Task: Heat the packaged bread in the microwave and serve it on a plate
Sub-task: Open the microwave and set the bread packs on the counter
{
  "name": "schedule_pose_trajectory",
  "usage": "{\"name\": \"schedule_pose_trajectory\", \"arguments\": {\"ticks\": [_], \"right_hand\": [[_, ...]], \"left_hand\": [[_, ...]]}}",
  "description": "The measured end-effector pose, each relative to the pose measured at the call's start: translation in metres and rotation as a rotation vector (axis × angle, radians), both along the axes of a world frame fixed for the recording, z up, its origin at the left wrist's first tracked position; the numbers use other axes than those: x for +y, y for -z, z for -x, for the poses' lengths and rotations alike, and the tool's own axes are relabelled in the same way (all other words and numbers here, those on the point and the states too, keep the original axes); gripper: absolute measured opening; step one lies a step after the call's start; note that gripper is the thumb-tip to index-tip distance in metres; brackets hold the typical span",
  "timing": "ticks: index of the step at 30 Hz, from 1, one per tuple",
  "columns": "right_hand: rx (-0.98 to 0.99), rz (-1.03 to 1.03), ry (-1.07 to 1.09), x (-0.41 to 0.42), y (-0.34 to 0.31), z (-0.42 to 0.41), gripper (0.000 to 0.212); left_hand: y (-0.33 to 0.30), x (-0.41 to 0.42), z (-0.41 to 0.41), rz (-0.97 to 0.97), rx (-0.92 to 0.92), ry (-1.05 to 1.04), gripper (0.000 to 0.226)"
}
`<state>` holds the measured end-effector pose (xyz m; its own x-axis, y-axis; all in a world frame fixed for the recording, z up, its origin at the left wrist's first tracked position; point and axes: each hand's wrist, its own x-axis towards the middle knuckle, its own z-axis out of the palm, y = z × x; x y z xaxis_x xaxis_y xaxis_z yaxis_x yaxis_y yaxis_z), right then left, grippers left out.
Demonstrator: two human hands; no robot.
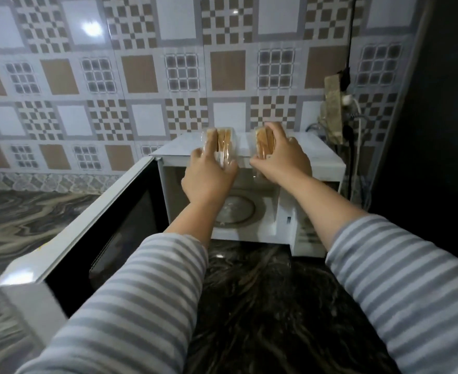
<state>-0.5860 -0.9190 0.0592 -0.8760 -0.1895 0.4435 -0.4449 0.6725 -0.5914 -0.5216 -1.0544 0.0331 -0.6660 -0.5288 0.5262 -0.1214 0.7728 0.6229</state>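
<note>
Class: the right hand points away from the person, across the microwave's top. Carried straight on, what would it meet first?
Probably the tiled wall behind the microwave. The right hand already grips a bread packet; depth is unclear.

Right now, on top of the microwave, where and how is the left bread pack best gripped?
Grip the left bread pack across its narrow width, coming from above and the front, as the left hand does. It stands on edge on the microwave, slices upright, so fingers over the top and thumb on the near side probably hold the soft wrapping without crushing it.
</note>
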Motion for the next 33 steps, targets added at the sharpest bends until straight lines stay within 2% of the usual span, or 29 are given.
{"name": "schedule_pose_trajectory", "arguments": {"ticks": [4,8,12,14,21,24,26,28,31,33], "right_hand": [[0.131,0.011,0.003,0.024,0.049,-0.060,0.070],[0.072,0.060,0.032,0.051,0.115,-0.105,0.069],[-0.078,0.035,0.071,0.079,0.177,-0.134,0.069],[-0.152,0.032,0.089,0.091,0.200,-0.140,0.071],[-0.199,-0.042,0.162,0.119,0.239,-0.141,0.075],[-0.277,-0.071,0.112,0.125,0.239,-0.132,0.077],[-0.300,-0.183,0.080,0.126,0.235,-0.127,0.079],[-0.171,-0.343,0.093,0.122,0.231,-0.134,0.075],[0.221,-0.321,-0.027,0.113,0.229,-0.155,0.051],[0.399,-0.330,-0.147,0.106,0.239,-0.164,0.035]], "left_hand": [[0.051,0.017,-0.052,0.007,0.098,0.037,0.074],[0.108,0.039,-0.099,-0.116,0.109,0.105,0.073],[0.162,0.057,-0.133,-0.086,-0.161,0.016,0.073],[0.183,0.067,-0.144,-0.119,-0.233,0.019,0.073],[0.212,0.095,-0.145,-0.162,-0.367,0.007,0.076],[0.215,0.101,-0.140,-0.208,-0.396,0.014,0.078],[0.214,0.103,-0.139,-0.205,-0.391,0.045,0.077],[0.214,0.096,-0.142,-0.185,-0.346,0.085,0.073],[0.221,0.067,-0.150,-0.236,-0.256,0.192,0.067],[0.228,0.045,-0.160,-0.193,-0.267,0.322,0.070]]}}
